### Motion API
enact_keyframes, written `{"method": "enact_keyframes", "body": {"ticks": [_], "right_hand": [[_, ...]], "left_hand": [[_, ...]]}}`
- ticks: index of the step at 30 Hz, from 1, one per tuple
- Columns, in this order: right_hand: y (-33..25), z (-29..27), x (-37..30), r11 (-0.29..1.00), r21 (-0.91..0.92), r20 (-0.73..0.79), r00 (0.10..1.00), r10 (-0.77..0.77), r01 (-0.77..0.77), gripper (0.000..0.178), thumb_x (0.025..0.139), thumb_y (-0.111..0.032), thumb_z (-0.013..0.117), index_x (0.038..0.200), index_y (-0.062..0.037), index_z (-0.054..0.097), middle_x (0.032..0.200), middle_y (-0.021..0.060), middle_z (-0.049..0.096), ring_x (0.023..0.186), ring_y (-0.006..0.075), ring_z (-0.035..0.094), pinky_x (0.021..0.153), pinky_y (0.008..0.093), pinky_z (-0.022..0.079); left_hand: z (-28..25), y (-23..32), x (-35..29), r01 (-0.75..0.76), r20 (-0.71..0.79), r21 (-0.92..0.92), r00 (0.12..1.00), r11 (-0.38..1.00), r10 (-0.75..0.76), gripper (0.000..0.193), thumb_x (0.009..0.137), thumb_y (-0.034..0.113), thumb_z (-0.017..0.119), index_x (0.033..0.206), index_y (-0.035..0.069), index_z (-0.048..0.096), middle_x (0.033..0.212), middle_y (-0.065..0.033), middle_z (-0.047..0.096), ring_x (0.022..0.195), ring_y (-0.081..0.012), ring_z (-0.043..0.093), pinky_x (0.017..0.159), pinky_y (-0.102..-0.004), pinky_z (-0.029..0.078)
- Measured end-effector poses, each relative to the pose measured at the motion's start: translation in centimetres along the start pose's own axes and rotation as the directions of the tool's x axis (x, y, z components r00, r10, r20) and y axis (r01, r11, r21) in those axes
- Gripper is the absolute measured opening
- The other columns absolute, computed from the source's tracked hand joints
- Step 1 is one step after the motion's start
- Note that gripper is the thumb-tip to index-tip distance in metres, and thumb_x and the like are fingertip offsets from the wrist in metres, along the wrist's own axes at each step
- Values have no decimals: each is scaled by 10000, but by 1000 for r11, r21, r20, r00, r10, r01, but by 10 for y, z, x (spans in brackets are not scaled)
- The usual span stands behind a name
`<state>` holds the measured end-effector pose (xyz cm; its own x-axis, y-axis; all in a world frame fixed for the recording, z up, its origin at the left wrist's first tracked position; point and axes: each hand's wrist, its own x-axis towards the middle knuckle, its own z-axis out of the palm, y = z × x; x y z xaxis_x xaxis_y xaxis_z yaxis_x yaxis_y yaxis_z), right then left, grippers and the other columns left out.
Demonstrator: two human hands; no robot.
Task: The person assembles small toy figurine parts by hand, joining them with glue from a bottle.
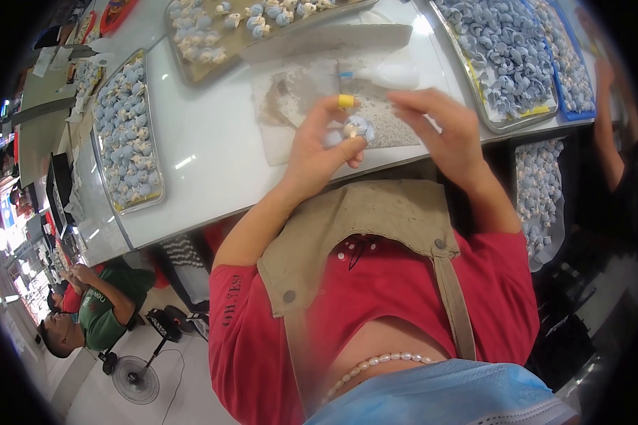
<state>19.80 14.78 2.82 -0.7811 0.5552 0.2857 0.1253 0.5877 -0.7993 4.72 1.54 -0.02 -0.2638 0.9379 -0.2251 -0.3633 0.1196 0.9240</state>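
Observation:
A small rounded piece in pale blue and cream (359, 128) is held between the thumb and fingers of my left hand (319, 145). Yellow tape (346, 101) wraps one finger of that hand. My right hand (443, 134) is raised to the right of the piece, apart from it, and its fingertips are smeared by motion. Whether they pinch anything is not visible. Beyond both hands, a white squeeze bottle (393, 74) with a blue tip lies on a stained work sheet (276, 138) on the white table (216, 134).
A metal tray (191, 67) of blue-and-cream pieces lies at the far side. Another tray (160, 166) is at left. At right are a tray (507, 126) of blue curled pieces and a blue tray (585, 113). A person in green (110, 304) and a fan (136, 379) are at lower left.

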Motion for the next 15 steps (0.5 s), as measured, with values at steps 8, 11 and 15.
{"method": "enact_keyframes", "body": {"ticks": [8, 11, 15], "right_hand": [[0, 7, 4, 947, -89, 52, 951, -306, 310, 176, 706, 61, 649, 857, -29, 636, 771, 91, 623, 687, 230, 607, 580, 276, 484], [-1, 7, 5, 932, -107, 77, 938, -339, 346, 179, 686, 52, 667, 841, -30, 634, 772, 90, 625, 690, 228, 611, 587, 281, 489], [-2, 9, 3, 966, -82, 63, 969, -240, 244, 199, 672, 54, 672, 848, -32, 634, 789, 88, 631, 696, 218, 620, 592, 274, 493]], "left_hand": [[-3, -5, -3, 10, 23, -21, 1000, 1000, -10, 426, 800, 0, 593, 1163, 49, 375, 958, -91, 500, 619, -122, 532, 506, -224, 440], [-2, -4, -3, 19, 25, -34, 1000, 999, -18, 406, 800, 9, 599, 1140, 53, 381, 960, -89, 498, 615, -123, 528, 500, -223, 434], [-1, -2, -3, 35, 32, -50, 999, 998, -33, 399, 801, 26, 607, 1133, 56, 387, 957, -86, 500, 611, -119, 523, 487, -222, 422]]}}
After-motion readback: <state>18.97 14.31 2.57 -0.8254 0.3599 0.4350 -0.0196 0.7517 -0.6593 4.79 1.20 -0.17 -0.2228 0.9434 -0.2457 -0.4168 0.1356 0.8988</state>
